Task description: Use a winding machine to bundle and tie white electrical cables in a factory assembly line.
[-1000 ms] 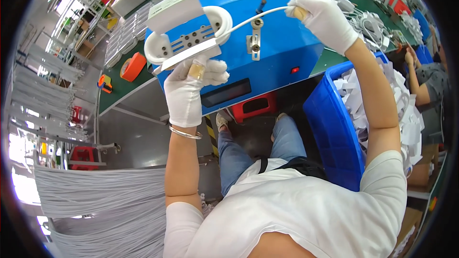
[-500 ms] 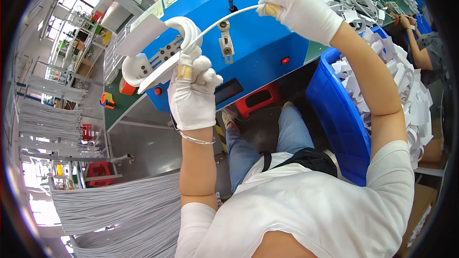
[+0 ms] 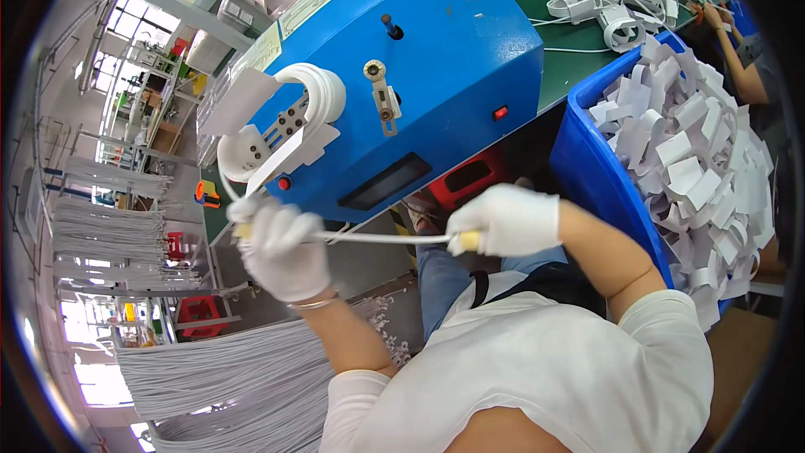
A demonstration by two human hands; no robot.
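Note:
Both hands wear white gloves with yellowish tape on the fingers. A white cable [image 3: 381, 238] runs taut between them, in front of the machine's near edge. My right hand [image 3: 507, 222] pinches it near my waist. At the left, my left hand [image 3: 285, 247] is closed round the cable, somewhat blurred by motion. From there a stretch of cable rises to the white round winding head [image 3: 325, 101] on a blue machine [image 3: 461, 42]. A white paper strip [image 3: 293, 155] sticks out from the winding head, just above my left hand.
A blue bin [image 3: 599, 168] heaped with white paper-banded pieces stands at the right. Coiled cables [image 3: 616, 0] lie on the green table [image 3: 553, 75]. Bundles of long white cables [image 3: 235, 361] hang at lower left. An orange tape roll [image 3: 207, 194] sits left; another person's arm [image 3: 729, 50] shows far right.
My right hand has come down from above the machine to near my waist, bringing the cable along. My left hand has moved down and left, away from the winding head.

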